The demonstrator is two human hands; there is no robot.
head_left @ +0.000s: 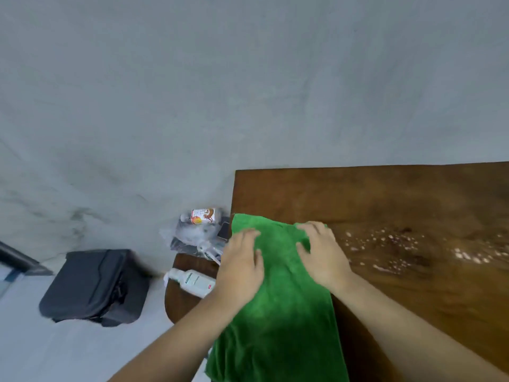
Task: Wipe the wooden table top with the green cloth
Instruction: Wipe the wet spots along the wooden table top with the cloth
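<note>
Pressing flat on the green cloth [278, 293], both hands lie palm down with fingers spread wide, gripping nothing. The left hand [242, 267] sits at the cloth's left edge in the centre of the frame; the right hand [322, 255] rests just beside it on the cloth's upper right part. The cloth runs in a long strip from the lower middle of the frame up along the left edge of the wooden desk [399, 299], its far corner near the desk's edge. Right of the right hand, pale droplets [413, 246] speckle the wood — well clear of the cloth. Left of the desk stands a smaller round wooden surface [181, 288] carrying a white bottle [192, 281] lying on its side, a clear plastic bag [190, 235] and a small bottle with an orange label [202, 215] — all blurred. Farther left, a dark bag [93, 286] lies on the pale floor [41, 354].
</note>
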